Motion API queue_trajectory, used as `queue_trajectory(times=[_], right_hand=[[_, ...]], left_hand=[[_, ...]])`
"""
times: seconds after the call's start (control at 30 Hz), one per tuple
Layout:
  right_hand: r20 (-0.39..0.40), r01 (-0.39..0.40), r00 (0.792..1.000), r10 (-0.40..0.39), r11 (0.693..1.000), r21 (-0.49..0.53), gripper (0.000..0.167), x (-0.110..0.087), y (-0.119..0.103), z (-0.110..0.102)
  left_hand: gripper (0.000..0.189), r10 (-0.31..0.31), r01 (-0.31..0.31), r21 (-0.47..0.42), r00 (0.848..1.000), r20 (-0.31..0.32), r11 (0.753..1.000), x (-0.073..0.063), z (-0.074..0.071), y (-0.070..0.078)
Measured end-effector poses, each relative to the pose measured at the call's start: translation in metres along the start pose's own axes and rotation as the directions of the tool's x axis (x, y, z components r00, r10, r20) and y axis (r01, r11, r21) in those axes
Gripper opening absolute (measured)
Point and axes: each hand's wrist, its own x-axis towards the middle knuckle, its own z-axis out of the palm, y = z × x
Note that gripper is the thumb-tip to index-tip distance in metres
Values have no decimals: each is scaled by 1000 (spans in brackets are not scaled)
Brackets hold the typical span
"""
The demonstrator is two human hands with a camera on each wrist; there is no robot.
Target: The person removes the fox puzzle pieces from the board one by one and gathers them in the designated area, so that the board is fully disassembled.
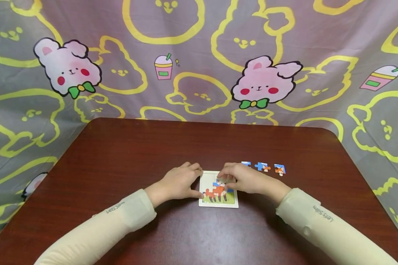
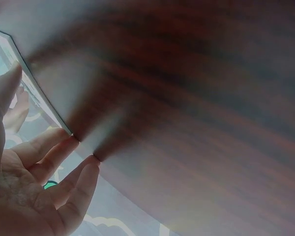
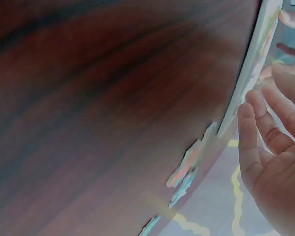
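A square jigsaw puzzle board (image 1: 203,205) with a pale rim lies on the table, a fox picture partly filled in. At its left side is my left hand (image 1: 179,182), thumb at the lower left edge and fingertips by the upper left corner; the left wrist view shows these fingers extended against the rim and tabletop. My right hand (image 1: 243,178) reaches over the board from the right, its thumb and forefinger on either side of the fox-head piece (image 1: 220,181). In the right wrist view its other fingers extend beside the board's rim, and the fox-head piece is hidden.
Behind the right hand lie loose jigsaw pieces: one with a fox part (image 1: 280,169), a blue and orange one (image 1: 262,166), and a blue one (image 1: 246,163) partly covered by the hand. The dark wooden table (image 1: 136,147) ends at a patterned curtain (image 1: 199,55).
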Motion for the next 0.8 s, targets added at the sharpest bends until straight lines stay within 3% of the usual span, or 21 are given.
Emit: queue_trajectory(times=[0.4, 0.8], right_hand=[[20, 33, 999, -32, 998, -51, 26, 5, 1, 6], [41, 6, 999, -5, 999, -46, 25, 10, -2, 6]], left_hand=[[69, 3, -3, -8, 1000, 0, 1000, -1, -1, 0], [68, -1, 1, -11, 1000, 1, 1000, -1, 0, 0]])
